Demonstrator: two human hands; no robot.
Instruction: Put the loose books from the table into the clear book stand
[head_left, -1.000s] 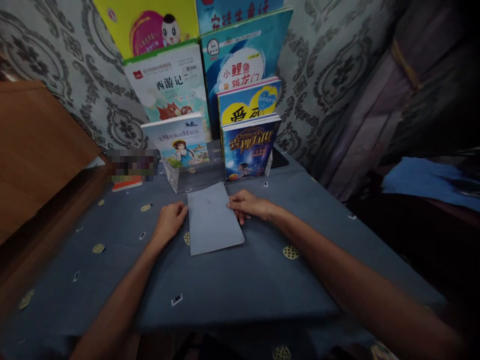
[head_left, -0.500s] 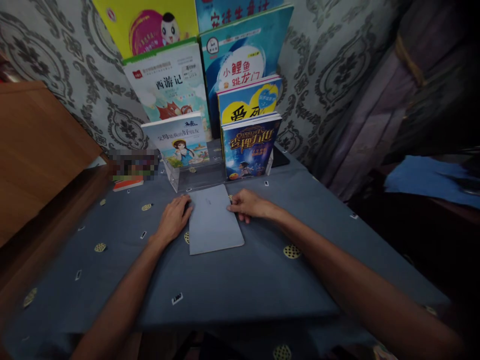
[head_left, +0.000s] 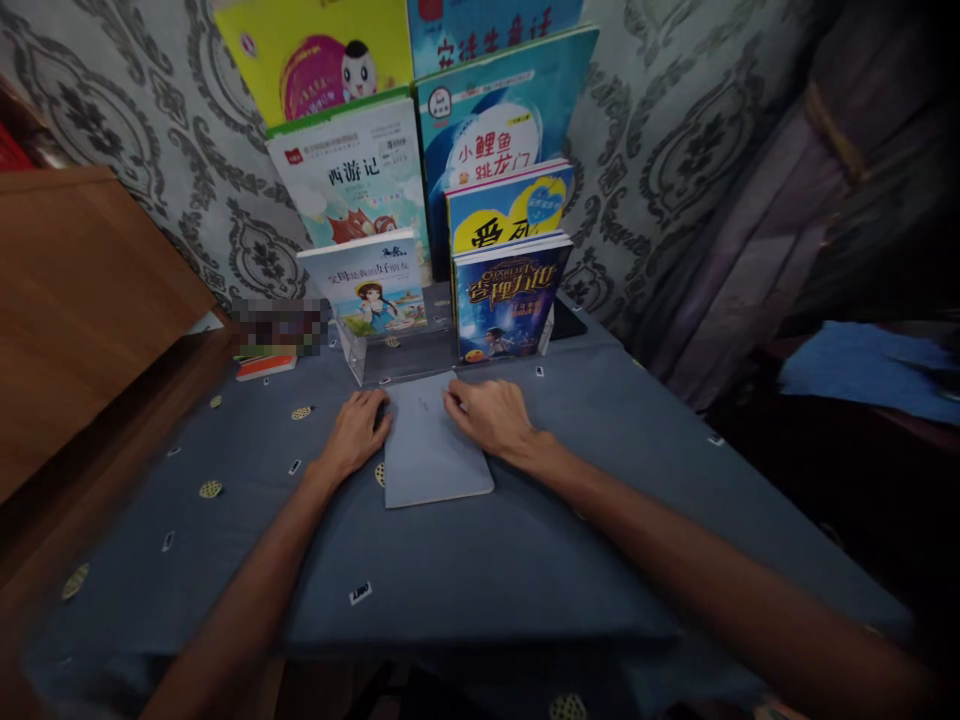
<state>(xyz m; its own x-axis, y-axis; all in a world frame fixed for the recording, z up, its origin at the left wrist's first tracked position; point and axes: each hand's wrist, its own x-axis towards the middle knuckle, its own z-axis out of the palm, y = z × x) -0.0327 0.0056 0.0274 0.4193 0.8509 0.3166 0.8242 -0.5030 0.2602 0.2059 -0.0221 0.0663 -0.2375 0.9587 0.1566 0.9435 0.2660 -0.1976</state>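
Note:
A plain grey-blue notebook [head_left: 435,450], closed, lies flat on the cloth-covered table in front of me. At its left edge my left hand [head_left: 361,430] rests on the cloth, palm down, fingers loosely bent and apart from the thumb, which is by the notebook's side. My right hand [head_left: 491,412] lies over the upper right part of the notebook. Its thumb is on the cover and its bent fingers are at the top right corner, closed on the edge; the undersides of these fingers are hidden.
Behind the notebook, a clear acrylic stand [head_left: 355,358] holds picture books in tiers, among them a dark blue book [head_left: 510,305] and a white-topped book [head_left: 367,285]. An orange-edged book [head_left: 266,367] lies at the back left, near a wooden panel [head_left: 97,320]. A curtain [head_left: 720,260] hangs at right.
My right hand has moved from the notebook's right edge up and inward over its top right corner. My left hand stays at the left edge. The view has shifted slightly.

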